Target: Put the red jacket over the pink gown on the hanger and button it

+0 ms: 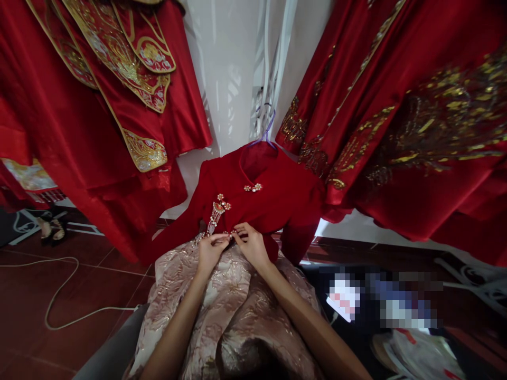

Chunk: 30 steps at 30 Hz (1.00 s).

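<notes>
A red jacket [277, 198] hangs on a purple hanger [266, 132] in front of me, over a pale pink brocade skirt [233, 311]. It carries a pearl clasp [252, 187] near the collar and a beaded tassel ornament [217, 211] lower down. My left hand [210, 249] and my right hand [250, 243] meet at a small beaded fastening [232, 233] on the jacket's front, below the tassel. Both hands pinch it with closed fingertips.
Red gowns with gold embroidery hang at the left [103, 105] and right [415, 121]. A white cord [59, 295] loops across the dark red tiled floor. Sandals [52, 228] lie at the far left. Bags and papers [415, 353] sit at the lower right.
</notes>
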Available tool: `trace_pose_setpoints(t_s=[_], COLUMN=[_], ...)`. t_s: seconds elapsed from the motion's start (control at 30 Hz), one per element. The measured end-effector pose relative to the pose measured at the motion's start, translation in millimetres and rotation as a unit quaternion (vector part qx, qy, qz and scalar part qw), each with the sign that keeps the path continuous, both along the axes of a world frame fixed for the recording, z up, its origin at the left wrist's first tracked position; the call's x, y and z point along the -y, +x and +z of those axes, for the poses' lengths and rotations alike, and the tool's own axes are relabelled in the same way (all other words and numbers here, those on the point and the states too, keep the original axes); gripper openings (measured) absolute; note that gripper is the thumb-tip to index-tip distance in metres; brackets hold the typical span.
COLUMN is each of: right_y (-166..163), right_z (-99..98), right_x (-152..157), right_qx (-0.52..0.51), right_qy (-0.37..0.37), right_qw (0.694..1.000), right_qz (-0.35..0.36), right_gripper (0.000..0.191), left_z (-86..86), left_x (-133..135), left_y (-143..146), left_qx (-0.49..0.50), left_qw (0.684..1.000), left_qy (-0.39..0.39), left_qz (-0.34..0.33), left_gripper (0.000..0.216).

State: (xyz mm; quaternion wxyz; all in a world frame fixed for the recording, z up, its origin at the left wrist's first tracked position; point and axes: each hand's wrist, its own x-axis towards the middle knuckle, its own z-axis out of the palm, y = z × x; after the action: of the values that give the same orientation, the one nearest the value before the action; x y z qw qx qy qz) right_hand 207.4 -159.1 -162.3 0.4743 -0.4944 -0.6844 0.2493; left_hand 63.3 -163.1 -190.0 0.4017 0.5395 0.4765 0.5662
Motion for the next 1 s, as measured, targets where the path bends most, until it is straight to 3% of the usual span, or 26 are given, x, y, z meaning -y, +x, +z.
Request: trace_pose_setpoints(t_s=[0.27,0.4,0.53,0.77,1.0], right_y=[15,27,34,27,17], right_z=[19.1,36.5,43.3,21.3,2.9], right_x=[-4,-4,-4,-5,-8], right_qx=[-0.009,-0.019,-0.031,0.038,0.028], right_qy=[-0.048,-0.026,-0.021,-0.064,-0.065], right_qw=[0.997,0.999,0.999,0.996,0.995], right_qz=[0.055,0.019,-0.001,0.047,0.066], right_gripper=[0.014,0.012,0.012,0.012,0.014], left_z=[-4.4,-5.4,-4.4,-2.1,-7.7], left_x=[-1,-1,3,8,5], left_y=[10,11,11,8,8], left_qx=[0.011,0.002,-0.049,-0.142,-0.1], left_qw=[0.998,0.994,0.991,0.978,0.987], left_qy=[0.043,0.064,0.084,0.12,0.095], left_qz=[0.04,0.091,0.09,0.097,0.078], left_gripper=[0.028,0.034,0.033,0.023,0.028])
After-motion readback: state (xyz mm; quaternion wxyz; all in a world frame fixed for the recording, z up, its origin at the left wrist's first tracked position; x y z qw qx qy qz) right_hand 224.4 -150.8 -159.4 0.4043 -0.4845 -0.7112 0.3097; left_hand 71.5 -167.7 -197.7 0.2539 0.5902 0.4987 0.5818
